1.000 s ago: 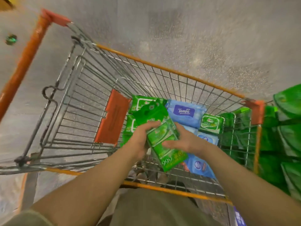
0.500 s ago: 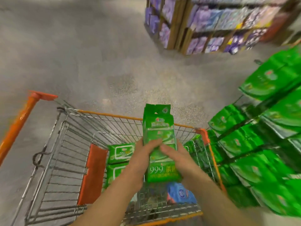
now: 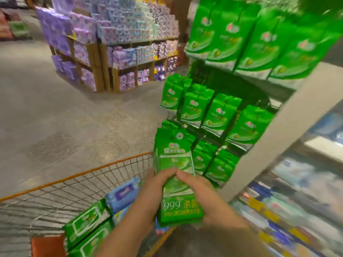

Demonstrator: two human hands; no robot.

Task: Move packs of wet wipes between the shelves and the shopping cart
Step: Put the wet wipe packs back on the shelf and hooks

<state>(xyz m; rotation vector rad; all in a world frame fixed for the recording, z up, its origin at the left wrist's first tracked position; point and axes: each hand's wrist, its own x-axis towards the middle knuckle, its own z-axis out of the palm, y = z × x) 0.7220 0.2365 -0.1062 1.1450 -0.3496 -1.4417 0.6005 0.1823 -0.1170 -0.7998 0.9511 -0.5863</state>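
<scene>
The shopping cart (image 3: 78, 176), wire with an orange rim, fills the lower left. In it lie two flat green wipe packs (image 3: 87, 220) side by side near the bottom edge, and just beyond them a blue wipe pack (image 3: 123, 194) with a purple label; more blue shows under the wrists, too hidden to count. An orange flap (image 3: 47, 245) sits at the cart's near corner.

Above the cart's right end, the left hand (image 3: 151, 196) and the right hand (image 3: 199, 193) both grip a tall green wet wipes pack (image 3: 175, 164), held upright, fingers curled over its front and meeting near its middle. It appears to be several thin packs bunched together; how many cannot be told.

Behind lies a grey speckled floor (image 3: 65, 117), and farther back a wooden display (image 3: 118, 49) stacked with purple and pale blue packages.

To the right, the green pack shelves (image 3: 219, 112) carry rows of matching packs, four across the nearest full row. At far right, blurred blue shelves (image 3: 297, 182).
</scene>
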